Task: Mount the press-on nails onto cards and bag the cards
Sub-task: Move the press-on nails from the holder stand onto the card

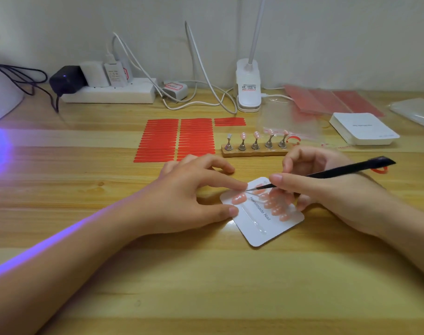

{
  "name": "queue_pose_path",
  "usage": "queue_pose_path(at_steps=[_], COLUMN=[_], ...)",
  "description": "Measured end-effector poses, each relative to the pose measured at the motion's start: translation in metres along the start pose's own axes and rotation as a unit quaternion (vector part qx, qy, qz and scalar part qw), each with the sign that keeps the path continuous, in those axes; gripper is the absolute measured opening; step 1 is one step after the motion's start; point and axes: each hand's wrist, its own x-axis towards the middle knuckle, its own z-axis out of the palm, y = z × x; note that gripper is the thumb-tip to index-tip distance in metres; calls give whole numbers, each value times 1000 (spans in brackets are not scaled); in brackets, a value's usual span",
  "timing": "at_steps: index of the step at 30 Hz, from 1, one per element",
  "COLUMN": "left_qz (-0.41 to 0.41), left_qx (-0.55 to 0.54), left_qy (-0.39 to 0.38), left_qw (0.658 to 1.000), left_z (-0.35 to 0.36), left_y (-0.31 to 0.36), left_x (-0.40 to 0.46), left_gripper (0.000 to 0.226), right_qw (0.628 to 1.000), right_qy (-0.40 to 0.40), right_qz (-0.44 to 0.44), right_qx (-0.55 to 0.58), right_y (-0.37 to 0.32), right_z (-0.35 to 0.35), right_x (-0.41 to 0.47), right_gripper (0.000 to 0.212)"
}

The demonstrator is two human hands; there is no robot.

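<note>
both hands meet over the card (264,226): right grip (310,187) pinches tweezers (331,174), left grip (194,189) spread, pressing.

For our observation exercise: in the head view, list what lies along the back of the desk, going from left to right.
Black power adapter → white power strip → white clip-on lamp base → pink translucent sheets → white stack of blank cards.

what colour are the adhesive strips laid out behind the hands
Bright red strips, clearest in the head view.

Home nail-craft desk (61,146), UV lamp (0,97)
</note>
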Motion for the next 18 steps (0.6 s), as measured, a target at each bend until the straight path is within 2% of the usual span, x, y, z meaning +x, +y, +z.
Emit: queue_pose_path(at_steps=[4,7,9,12,18], left_qz=[-25,-32,-31,-22,-2], left_qx=[-24,50,69,71,74], left_qy=[131,199,200,179,180], left_qw=[991,978,977,981,981], left_z=[11,18,18,17,19], left_y=[4,9,12,13,11], left_x=[-3,-4,-6,-9,-11], left_gripper=[48,52,55,47,36], right_qw=[994,980,961,925,911], right_qy=[68,93,86,75,60], right_qz=[-79,-166,-221,-264,-258], right_qx=[29,-50,-141,-264,-315], right_y=[7,9,11,13,12], right_z=[2,5,7,9,10], right_x=[-5,-11,-14,-15,-15], right_gripper=[26,22,19,8,7])
